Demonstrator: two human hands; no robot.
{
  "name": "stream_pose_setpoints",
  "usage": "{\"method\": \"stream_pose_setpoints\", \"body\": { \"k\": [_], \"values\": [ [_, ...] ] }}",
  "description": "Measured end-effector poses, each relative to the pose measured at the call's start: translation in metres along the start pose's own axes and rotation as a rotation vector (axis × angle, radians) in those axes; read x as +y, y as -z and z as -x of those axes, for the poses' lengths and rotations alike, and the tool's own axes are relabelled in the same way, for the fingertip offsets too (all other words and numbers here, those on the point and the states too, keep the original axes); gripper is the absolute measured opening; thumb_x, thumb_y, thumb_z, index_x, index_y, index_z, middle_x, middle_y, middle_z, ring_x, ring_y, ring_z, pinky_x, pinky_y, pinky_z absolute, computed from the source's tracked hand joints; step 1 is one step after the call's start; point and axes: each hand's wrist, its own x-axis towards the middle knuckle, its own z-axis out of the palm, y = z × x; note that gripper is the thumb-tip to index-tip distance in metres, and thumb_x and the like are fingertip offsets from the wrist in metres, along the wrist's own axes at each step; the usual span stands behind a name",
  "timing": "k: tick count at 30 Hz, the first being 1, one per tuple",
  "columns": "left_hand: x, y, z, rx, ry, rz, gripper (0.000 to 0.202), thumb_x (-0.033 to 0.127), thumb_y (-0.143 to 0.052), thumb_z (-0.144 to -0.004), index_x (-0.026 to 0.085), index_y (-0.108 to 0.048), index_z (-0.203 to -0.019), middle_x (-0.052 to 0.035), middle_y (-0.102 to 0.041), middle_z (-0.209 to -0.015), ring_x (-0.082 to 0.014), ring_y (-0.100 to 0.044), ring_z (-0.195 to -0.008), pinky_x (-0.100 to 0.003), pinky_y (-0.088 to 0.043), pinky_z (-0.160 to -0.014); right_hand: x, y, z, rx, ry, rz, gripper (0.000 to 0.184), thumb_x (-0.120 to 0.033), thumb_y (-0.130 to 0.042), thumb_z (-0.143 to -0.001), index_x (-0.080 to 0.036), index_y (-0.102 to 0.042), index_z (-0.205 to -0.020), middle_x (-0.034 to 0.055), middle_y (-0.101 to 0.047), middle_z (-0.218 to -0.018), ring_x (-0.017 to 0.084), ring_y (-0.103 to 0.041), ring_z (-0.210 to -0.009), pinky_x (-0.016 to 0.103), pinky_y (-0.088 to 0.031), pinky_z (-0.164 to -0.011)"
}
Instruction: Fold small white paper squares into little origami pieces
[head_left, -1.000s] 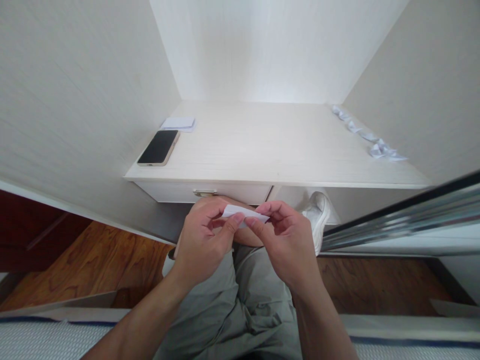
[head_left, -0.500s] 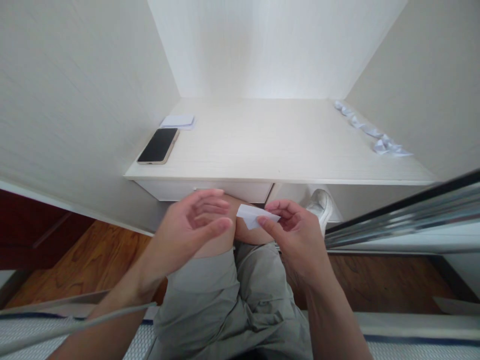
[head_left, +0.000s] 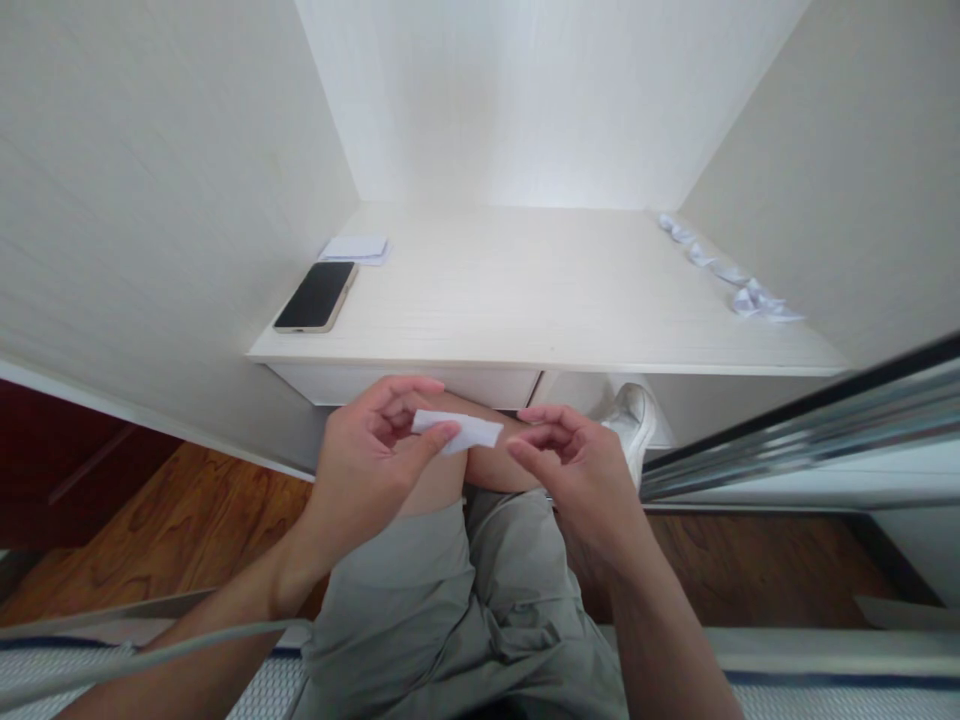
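Observation:
A small folded piece of white paper (head_left: 474, 431) is pinched between the thumb and fingers of my left hand (head_left: 375, 450), held above my knees in front of the shelf edge. Its free end points right. My right hand (head_left: 585, 465) is just to the right of the paper, apart from it, fingers curled with a gap between thumb and forefinger and nothing in them. Part of the paper is hidden behind my left thumb.
On the white shelf (head_left: 510, 290), a phone (head_left: 316, 297) lies at the left in front of stacked white paper slips (head_left: 356, 248). Several folded white paper pieces (head_left: 754, 300) line the right side. A white shoe (head_left: 634, 420) is below the shelf; a metal-edged sliding door (head_left: 810, 430) stands at right.
The paper has passed from my right hand to my left, moving leftward. My left fingers have closed on it, and my right hand has let go.

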Motion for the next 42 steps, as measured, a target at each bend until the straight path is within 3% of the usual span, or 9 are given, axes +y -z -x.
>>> {"method": "stream_pose_setpoints", "body": {
  "k": [3, 6, 11, 16, 20, 23, 27, 35, 42],
  "values": [
    [0.0, 0.017, -0.003, 0.136, -0.032, -0.043, 0.032, 0.024, -0.086, -0.073, 0.021, -0.07, -0.101, 0.0023, -0.074, -0.073, -0.0124, -0.067, -0.062, -0.021, -0.053, -0.056, 0.024, 0.031, -0.005, 0.144, -0.107, -0.094, 0.049, -0.042, -0.09, -0.062, -0.019, -0.07, -0.1, 0.0041, -0.077, -0.073, 0.021, -0.07, -0.07, 0.036, -0.053, -0.073],
    [0.002, 0.024, 0.003, 0.07, -0.011, 0.021, 0.031, 0.024, -0.085, -0.076, 0.021, -0.067, -0.101, 0.0024, -0.073, -0.075, -0.0138, -0.069, -0.066, -0.022, -0.054, -0.059, 0.028, 0.037, 0.003, 0.224, -0.066, -0.221, 0.047, -0.042, -0.094, -0.061, -0.023, -0.064, -0.092, 0.0016, -0.077, -0.075, 0.02, -0.071, -0.073, 0.034, -0.054, -0.073],
    [0.017, 0.01, 0.031, -0.001, -0.031, 0.081, 0.028, 0.024, -0.083, -0.081, 0.023, -0.056, -0.091, 0.0057, -0.067, -0.069, -0.0126, -0.066, -0.062, -0.022, -0.052, -0.055, -0.013, -0.012, 0.042, 0.027, 0.279, -0.331, 0.019, -0.028, -0.079, -0.088, -0.025, -0.06, -0.086, 0.004, -0.077, -0.111, 0.019, -0.073, -0.102, 0.036, -0.057, -0.09],
    [0.041, 0.006, 0.062, 0.05, -0.125, 0.114, 0.039, 0.024, -0.083, -0.081, 0.024, -0.045, -0.089, 0.0055, -0.067, -0.079, -0.0105, -0.064, -0.064, -0.021, -0.052, -0.056, -0.048, -0.038, 0.072, -0.019, 0.557, -0.136, 0.011, -0.018, -0.071, -0.093, -0.027, -0.073, -0.098, 0.0049, -0.077, -0.108, 0.02, -0.072, -0.1, 0.034, -0.058, -0.083],
    [0.055, 0.011, 0.088, 0.03, -0.292, 0.138, 0.041, 0.018, -0.081, -0.085, 0.027, -0.045, -0.103, 0.0059, -0.073, -0.087, -0.0125, -0.072, -0.07, -0.023, -0.059, -0.063, -0.063, -0.033, 0.092, 0.026, 0.661, -0.056, 0.013, -0.015, -0.071, -0.092, -0.027, -0.077, -0.093, 0.0015, -0.079, -0.089, 0.018, -0.073, -0.083, 0.035, -0.058, -0.08],
    [0.066, 0.019, 0.106, 0.035, -0.522, -0.116, 0.032, 0.012, -0.078, -0.086, 0.029, -0.061, -0.108, 0.0039, -0.076, -0.093, -0.0137, -0.075, -0.079, -0.023, -0.06, -0.07, -0.072, -0.026, 0.111, 0.075, 0.735, -0.018, 0.015, -0.013, -0.074, -0.09, -0.027, -0.077, -0.092, -0.0002, -0.079, -0.089, 0.018, -0.073, -0.081, 0.034, -0.059, -0.079],
    [0.086, 0.027, 0.126, -0.111, -0.723, -0.301, 0.026, 0.006, -0.071, -0.09, 0.03, -0.075, -0.098, 0.001, -0.079, -0.097, -0.016, -0.074, -0.088, -0.027, -0.058, -0.078, -0.081, -0.019, 0.135, 0.068, 0.815, -0.028, 0.021, -0.009, -0.076, -0.087, -0.029, -0.077, -0.092, -0.0018, -0.079, -0.088, 0.017, -0.073, -0.081, 0.032, -0.059, -0.075],
    [0.118, 0.027, 0.162, -0.089, -0.548, -0.116, 0.031, 0.009, -0.075, -0.089, 0.034, -0.078, -0.106, 0.0007, -0.076, -0.096, -0.0148, -0.071, -0.088, -0.025, -0.061, -0.075, -0.095, -0.012, 0.167, -0.007, 0.854, -0.162, 0.028, -0.007, -0.078, -0.084, -0.031, -0.079, -0.098, -0.0005, -0.08, -0.09, 0.018, -0.072, -0.083, 0.033, -0.059, -0.076],
    [0.12, 0.024, 0.158, -0.121, -0.425, -0.049, 0.022, 0.014, -0.077, -0.088, 0.029, -0.081, -0.102, -0.0047, -0.071, -0.104, -0.017, -0.071, -0.095, -0.026, -0.066, -0.077, -0.095, -0.001, 0.162, -0.09, 0.766, -0.04, 0.017, -0.017, -0.078, -0.089, -0.028, -0.077, -0.102, 0.0009, -0.077, -0.092, 0.017, -0.071, -0.081, 0.032, -0.056, -0.073]
  ]
}}
